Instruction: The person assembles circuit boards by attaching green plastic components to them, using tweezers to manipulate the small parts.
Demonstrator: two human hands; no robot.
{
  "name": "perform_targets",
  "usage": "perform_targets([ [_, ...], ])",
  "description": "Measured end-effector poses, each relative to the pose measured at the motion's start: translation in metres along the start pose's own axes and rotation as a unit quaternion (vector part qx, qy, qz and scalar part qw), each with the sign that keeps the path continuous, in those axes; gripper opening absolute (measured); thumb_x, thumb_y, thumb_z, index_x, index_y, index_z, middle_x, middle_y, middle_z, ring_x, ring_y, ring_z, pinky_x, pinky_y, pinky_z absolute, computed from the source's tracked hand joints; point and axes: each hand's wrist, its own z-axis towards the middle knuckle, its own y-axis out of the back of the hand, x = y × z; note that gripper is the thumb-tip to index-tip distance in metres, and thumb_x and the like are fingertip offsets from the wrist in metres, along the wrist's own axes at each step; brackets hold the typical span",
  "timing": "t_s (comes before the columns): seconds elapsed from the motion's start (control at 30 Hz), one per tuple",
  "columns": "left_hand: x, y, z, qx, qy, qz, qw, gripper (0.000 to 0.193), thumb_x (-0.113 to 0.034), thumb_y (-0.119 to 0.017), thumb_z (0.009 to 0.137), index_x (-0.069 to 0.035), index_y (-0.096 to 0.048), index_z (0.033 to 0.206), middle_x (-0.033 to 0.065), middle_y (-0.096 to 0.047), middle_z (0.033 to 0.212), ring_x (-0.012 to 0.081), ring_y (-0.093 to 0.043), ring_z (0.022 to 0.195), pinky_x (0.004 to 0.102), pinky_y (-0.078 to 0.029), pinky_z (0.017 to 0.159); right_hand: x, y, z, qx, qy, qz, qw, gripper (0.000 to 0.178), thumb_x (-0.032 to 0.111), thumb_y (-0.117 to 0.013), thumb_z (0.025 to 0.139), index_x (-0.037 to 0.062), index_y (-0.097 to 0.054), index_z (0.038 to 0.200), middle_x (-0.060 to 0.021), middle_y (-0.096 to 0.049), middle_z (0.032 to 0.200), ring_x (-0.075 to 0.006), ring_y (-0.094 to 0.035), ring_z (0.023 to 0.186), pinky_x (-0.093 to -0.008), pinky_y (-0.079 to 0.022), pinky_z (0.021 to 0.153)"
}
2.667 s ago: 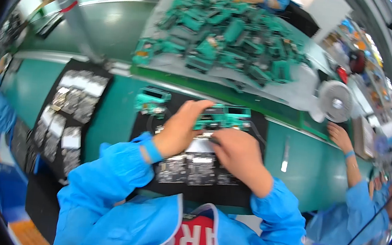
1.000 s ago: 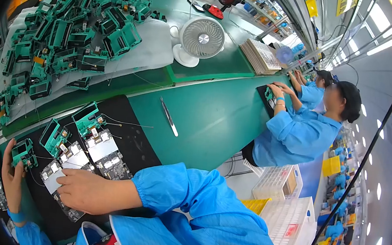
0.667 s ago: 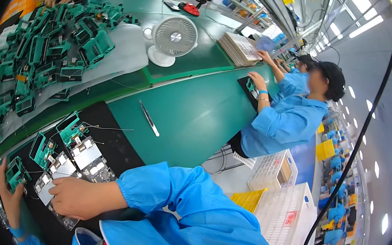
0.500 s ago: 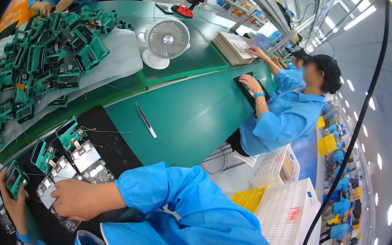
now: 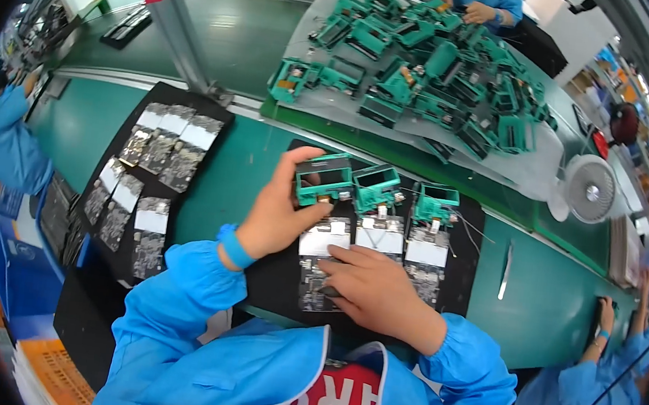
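Green frame [image 5: 325, 180] grasped at its left side by the left hand [image 5: 274, 211], held at the black mat's [image 5: 461, 274] far left corner, circuit board [image 5: 314, 269] laid beside it toward the near edge, partly covered by the right hand [image 5: 380, 291], whose grip cannot be told.

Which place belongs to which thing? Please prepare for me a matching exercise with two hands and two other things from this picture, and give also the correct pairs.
Things:
1. left hand
2. right hand
3. tweezers
4. white fan

Places:
A. lying on the green table, right of the black mat
B. thumb and fingers around the leftmost green frame above the mat's boards
C. standing right of the heap of green parts
D. fingers over the leftmost circuit board on the mat

Pairs: 1-B, 2-D, 3-A, 4-C
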Motion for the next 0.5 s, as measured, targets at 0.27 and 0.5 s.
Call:
perform_targets([
  [0.27,0.011,-0.001,0.002,0.024,-0.072,0.112,0.991,0.073,0.01,-0.072,0.082,-0.009,-0.037,0.142,0.009,-0.053,0.125,0.0157,-0.057,0.11,0.0297,-0.052,0.093,-0.003,0.002,0.002,-0.021,0.001,0.003,1.0,0.03,0.014,-0.079,0.072,0.0109,-0.062,0.097,-0.003,-0.066,0.125,-0.0268,-0.059,0.123,-0.0435,-0.05,0.099],
  [0.5,0.001,0.001,-0.001,0.037,-0.075,0.136,0.987,0.075,0.01,-0.073,0.08,-0.011,-0.038,0.143,0.0067,-0.053,0.122,0.0147,-0.056,0.108,0.0298,-0.053,0.09,-0.005,-0.002,0.002,-0.039,0.003,0.012,0.999,0.031,0.013,-0.079,0.071,0.0095,-0.062,0.096,-0.0043,-0.067,0.125,-0.0278,-0.06,0.122,-0.0438,-0.051,0.097],
])
